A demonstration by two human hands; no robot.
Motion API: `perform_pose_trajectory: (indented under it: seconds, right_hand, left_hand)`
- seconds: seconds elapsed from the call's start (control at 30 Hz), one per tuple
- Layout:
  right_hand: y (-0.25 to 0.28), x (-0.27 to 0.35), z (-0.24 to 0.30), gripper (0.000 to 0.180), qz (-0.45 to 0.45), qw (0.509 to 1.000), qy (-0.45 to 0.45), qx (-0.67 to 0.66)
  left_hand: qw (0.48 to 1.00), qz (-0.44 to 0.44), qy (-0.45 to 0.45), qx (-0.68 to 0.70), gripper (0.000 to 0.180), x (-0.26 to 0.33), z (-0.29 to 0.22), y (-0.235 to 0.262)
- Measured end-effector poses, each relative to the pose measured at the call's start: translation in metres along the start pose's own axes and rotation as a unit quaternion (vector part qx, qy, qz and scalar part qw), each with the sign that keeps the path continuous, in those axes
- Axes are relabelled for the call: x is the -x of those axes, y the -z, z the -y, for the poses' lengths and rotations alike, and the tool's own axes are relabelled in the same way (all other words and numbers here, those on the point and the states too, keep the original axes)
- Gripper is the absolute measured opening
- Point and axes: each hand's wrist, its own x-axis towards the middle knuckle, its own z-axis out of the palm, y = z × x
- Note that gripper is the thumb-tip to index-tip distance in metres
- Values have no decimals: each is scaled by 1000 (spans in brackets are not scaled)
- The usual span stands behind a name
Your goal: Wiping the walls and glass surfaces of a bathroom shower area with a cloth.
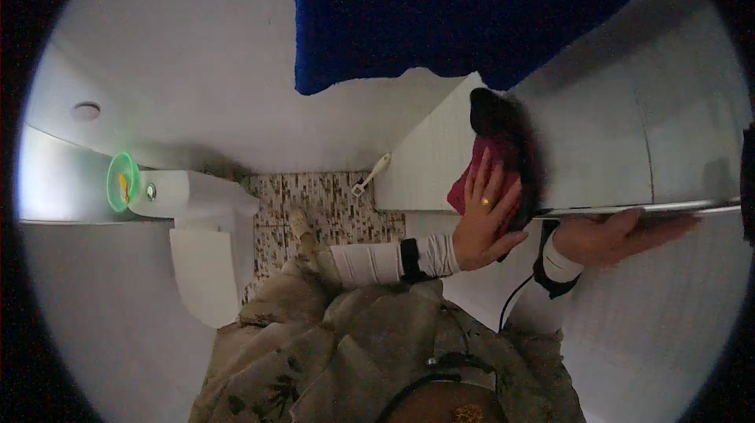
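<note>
A dark red and black bundle of fabric (pixel 497 157) lies at the corner of a pale surface (pixel 598 148), right of the middle. My left hand (pixel 489 215), a ring on one finger, rests on the red part with its fingers stretched and spread. It presses on the fabric rather than gripping it. Farther right, my right hand (pixel 617 239) is stretched out along a metal edge strip (pixel 668 207), thumb up against it and nothing visible in it. Both wrists wear black bands over white sleeves.
A blue towel (pixel 440 14) hangs at the far side. To the left are a white toilet (pixel 204 258) and a green basket (pixel 123 182) on its tank. A white-handled brush or scraper (pixel 371 174) leans near the patterned floor (pixel 330 201). A cable runs by my right arm.
</note>
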Motion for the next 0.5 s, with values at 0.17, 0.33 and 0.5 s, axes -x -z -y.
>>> perform_pose_trajectory:
  seconds: [0.17, 0.33, 0.5]
  right_hand:
    - [-13, -12, 0, 52, -83, 991, 18, -100]
    - [-1, -8, -6, 58, -42, 966, -102, -235]
    - [2, -12, -4, 58, -33, 961, -110, -253]
  left_hand:
    - [941, 296, 156, 46, 55, 3, 45, 20]
    - [997, 76, -1, -32, 48, -39, 107, 20]
    - [952, 45, -143, -266, 48, -126, 133, 37]
